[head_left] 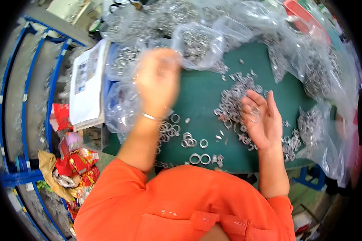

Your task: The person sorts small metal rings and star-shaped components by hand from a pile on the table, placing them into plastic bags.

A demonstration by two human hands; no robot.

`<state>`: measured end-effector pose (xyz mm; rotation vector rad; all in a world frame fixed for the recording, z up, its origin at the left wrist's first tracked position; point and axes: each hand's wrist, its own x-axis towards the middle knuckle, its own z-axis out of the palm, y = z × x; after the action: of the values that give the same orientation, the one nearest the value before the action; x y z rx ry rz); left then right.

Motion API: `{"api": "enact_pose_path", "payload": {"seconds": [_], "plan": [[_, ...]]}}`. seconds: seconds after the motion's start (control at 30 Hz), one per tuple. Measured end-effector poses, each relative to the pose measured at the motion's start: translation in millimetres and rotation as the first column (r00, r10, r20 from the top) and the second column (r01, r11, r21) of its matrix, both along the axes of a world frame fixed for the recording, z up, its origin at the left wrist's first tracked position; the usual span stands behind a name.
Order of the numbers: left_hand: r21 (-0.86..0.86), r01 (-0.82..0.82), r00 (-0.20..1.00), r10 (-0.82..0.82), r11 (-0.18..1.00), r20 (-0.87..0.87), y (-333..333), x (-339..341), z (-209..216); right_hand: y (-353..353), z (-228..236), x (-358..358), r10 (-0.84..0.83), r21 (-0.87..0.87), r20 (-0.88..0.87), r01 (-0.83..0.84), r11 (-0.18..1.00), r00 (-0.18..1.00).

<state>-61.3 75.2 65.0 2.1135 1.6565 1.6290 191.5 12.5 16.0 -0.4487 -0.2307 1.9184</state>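
Observation:
My left hand (159,78) is smeared by motion above the bags at the back left, so its fingers and anything in them cannot be made out. Just beyond it stands an open clear plastic bag (196,46) filled with small silvery metal parts. My right hand (264,124) is palm up with its fingers partly curled, and small metal rings (254,112) rest at the fingers. Next to that hand lies a loose heap of silvery rings and small metal pieces (233,98). Nearer my body, several separate rings (204,143) and a cluster of rings (171,130) lie on the green table.
Bulging clear bags of metal parts (317,76) crowd the right and back of the green tabletop (201,96). A pink basket (303,16) is at the back right. Papers (86,80) stand at the left, near blue shelving (32,72) and red packets (82,160). A blue stool (311,176) is at lower right.

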Motion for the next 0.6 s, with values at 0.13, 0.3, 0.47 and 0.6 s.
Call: {"api": "enact_pose_path", "payload": {"seconds": [0.13, 0.3, 0.47, 0.6], "plan": [[-0.152, -0.35, 0.902, 0.289, 0.924, -0.32, 34.1, -119.5, 12.2, -5.5, 14.2, -15.9, 0.014, -0.038, -0.22, -0.023, 0.999, 0.975], [-0.018, -0.204, 0.932, 0.189, 0.979, -0.309, 24.3, -100.1, 4.8, -10.9, 17.4, -16.5, -0.016, -0.002, -0.291, 0.016, 1.0, 0.957], [-0.142, 0.278, 0.96, -0.278, 0.95, 0.025, -16.3, 4.9, -5.2, -19.2, 19.0, -9.7, -0.073, 0.01, -0.236, 0.077, 0.997, 0.969], [-0.297, 0.572, 0.81, -0.583, 0.764, 0.06, -37.6, 41.5, -27.4, -35.3, 3.0, 10.5, -0.06, 0.193, 0.217, 0.018, 0.981, 0.974]]}}
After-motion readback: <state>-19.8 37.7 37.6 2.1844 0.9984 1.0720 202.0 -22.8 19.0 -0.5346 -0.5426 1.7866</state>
